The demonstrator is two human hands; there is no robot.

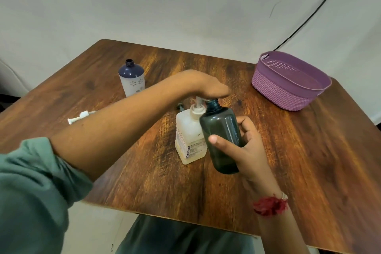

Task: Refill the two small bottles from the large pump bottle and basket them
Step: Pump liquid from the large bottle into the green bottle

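white pump spout (pixel 198 102) half hidden behind the dark bottle (pixel 221 136)

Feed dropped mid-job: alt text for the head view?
The left hand presses down on the large pump bottle while the right hand holds an open dark bottle at its spout. A flowered bottle stands back left, the purple basket back right.
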